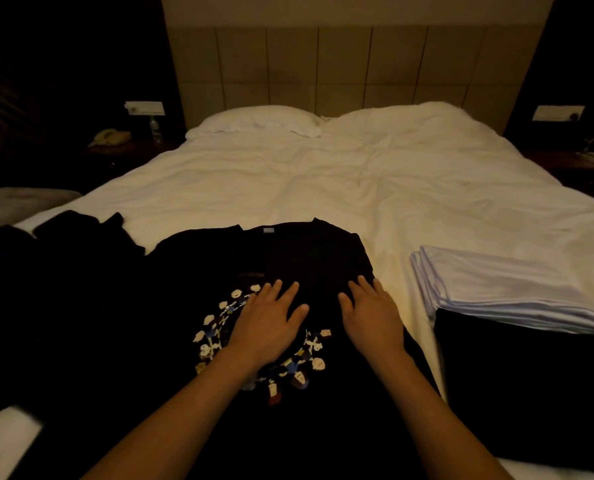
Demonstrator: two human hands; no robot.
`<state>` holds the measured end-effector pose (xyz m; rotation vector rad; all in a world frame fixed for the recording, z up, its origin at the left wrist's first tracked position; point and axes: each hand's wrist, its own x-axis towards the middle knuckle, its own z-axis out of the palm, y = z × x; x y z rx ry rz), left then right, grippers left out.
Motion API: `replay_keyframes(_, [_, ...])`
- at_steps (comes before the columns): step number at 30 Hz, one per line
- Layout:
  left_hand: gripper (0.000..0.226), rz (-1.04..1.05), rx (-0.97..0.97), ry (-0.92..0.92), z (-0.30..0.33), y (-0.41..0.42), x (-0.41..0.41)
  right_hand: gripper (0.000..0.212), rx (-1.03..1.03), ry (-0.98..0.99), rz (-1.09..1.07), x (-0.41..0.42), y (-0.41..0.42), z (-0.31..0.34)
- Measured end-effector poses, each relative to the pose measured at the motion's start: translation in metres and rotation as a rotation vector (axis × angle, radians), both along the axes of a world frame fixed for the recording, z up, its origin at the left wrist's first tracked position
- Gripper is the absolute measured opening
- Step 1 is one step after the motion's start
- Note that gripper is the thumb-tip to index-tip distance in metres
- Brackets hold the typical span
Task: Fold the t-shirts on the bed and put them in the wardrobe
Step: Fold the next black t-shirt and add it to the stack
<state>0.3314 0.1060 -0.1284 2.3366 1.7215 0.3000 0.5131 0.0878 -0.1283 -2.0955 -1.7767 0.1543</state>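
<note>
Black cotton lies under both your palms: the printed t-shirt (288,258) is spread face up on the near part of the bed (323,181), collar toward the headboard, its ring of cartoon figures partly under your left hand (268,323). That hand rests flat with fingers spread, holding nothing; your right hand (371,320) lies the same way near the shirt's right edge, fingers straight and slightly apart. This looks like the smoothing stage before the first fold, so sweep outward from the chest toward the sleeves and hem with light, even pressure, since soft knit bunches if you drag it hard. Check that the right side, which appears already turned in, runs straight from shoulder to hem before you bring the left side over to match. A heap of dark clothes (63,258) touches the shirt's left sleeve area; in this dim light you cannot tell where one ends and the other begins, so lift the sleeve clear before folding. To your right a white folded t-shirt (510,282) rests partly on a black folded t-shirt (517,375), a natural place for this one. No wardrobe is in view.
</note>
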Motion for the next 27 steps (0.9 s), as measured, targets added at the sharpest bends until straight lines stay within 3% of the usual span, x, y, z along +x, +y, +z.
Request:
replay_keyframes(8, [0.060, 0.279, 0.139, -0.150, 0.038, -0.068, -0.085, 0.054, 0.108, 0.128, 0.214, -0.085, -0.046, 0.043])
replay_keyframes(16, [0.065, 0.550, 0.099, -0.334, 0.022, -0.096, -0.200, 0.054, -0.015, 0.198, 0.474, -0.194, -0.048, 0.040])
replay_keyframes(19, [0.059, 0.570, 0.023, -0.411, 0.015, -0.093, -0.224, 0.053, -0.042, 0.221, 0.524, -0.235, -0.037, 0.034])
replay_keyframes(24, [0.044, 0.520, 0.101, -0.261, -0.002, -0.081, -0.253, 0.056, -0.063, 0.253, 0.543, -0.288, -0.002, 0.027])
replay_keyframes(27, [0.043, 0.488, 0.111, -0.308, -0.007, -0.071, -0.264, 0.060, -0.047, 0.269, 0.505, -0.312, 0.024, 0.023])
